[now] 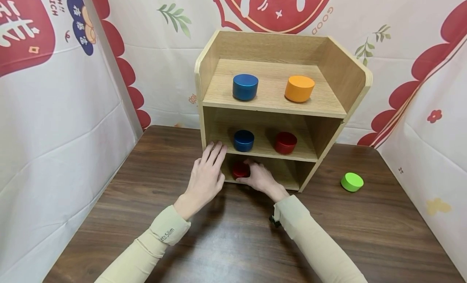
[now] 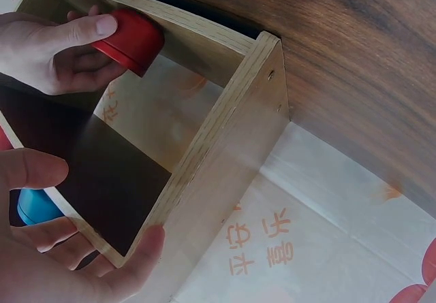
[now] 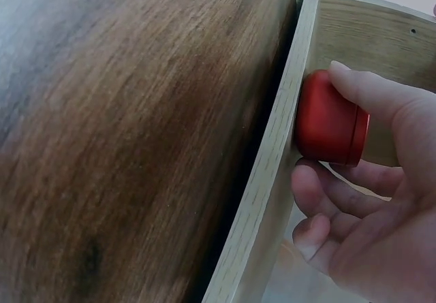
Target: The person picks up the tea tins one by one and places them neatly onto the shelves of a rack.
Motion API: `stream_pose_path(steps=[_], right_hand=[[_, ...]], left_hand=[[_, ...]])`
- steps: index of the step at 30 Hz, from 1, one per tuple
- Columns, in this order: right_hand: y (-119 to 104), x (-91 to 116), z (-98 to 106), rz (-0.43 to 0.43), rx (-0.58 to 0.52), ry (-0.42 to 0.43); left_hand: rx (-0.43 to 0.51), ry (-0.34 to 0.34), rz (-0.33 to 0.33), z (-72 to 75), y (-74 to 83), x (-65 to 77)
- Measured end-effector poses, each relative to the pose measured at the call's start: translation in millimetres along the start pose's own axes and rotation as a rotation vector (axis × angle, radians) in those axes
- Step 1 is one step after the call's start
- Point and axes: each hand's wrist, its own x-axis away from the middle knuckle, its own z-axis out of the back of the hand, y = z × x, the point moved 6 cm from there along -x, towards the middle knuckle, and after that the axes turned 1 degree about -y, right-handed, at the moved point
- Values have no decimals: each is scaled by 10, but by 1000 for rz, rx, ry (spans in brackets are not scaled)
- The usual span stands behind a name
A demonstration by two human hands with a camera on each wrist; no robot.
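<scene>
My right hand (image 1: 260, 177) holds a small red round tin (image 3: 328, 120) between thumb and fingers in the bottom compartment of a wooden shelf unit (image 1: 271, 109). In the right wrist view, the tin is against the bottom board, its lid seam towards the palm. My left hand (image 1: 205, 175) rests with extended fingers on the unit's left front edge, by the middle board. Just right of those fingertips, a dark blue tin (image 1: 243, 141) stands on the middle shelf, beside another red tin (image 1: 285, 143).
On the top shelf stand a blue tin (image 1: 245, 87) and an orange tin (image 1: 299, 88). A light green tin (image 1: 352, 182) sits on the brown wooden table (image 1: 153, 169), right of the unit. Printed cloth (image 1: 160, 72) hangs behind and at both sides.
</scene>
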Motion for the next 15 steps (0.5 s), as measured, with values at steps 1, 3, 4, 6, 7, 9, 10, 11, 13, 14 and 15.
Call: stream_pose_path(steps=[1, 3, 4, 6, 7, 9, 10, 11, 13, 14, 15], right_hand=[[4, 1, 0, 1, 2, 0], [10, 7, 9, 7, 0, -1], [12, 14, 19, 10, -4, 0], [19, 32, 47, 15, -7, 4], [24, 43, 60, 18, -7, 6], [34, 75, 92, 26, -11, 7], [42, 97, 108, 28, -12, 6], [52, 118, 120, 31, -13, 4], [71, 172, 149, 39, -15, 0], [85, 202, 165, 42, -17, -4], [100, 236, 183, 44, -14, -5]], left_hand=[[0, 1, -1, 3, 2, -2], [-1, 4, -2, 6, 6, -3], [-3, 4, -3, 6, 6, -5], [-6, 2, -2, 6, 7, -6], [-7, 3, -2, 7, 8, -7], [-8, 0, 0, 6, 8, -6], [-6, 0, 1, 8, 9, -7], [-5, 0, 2, 9, 10, -6], [-3, 2, 3, 12, 13, -5], [-3, 2, 5, 10, 12, -5], [-2, 3, 6, 9, 13, -4]])
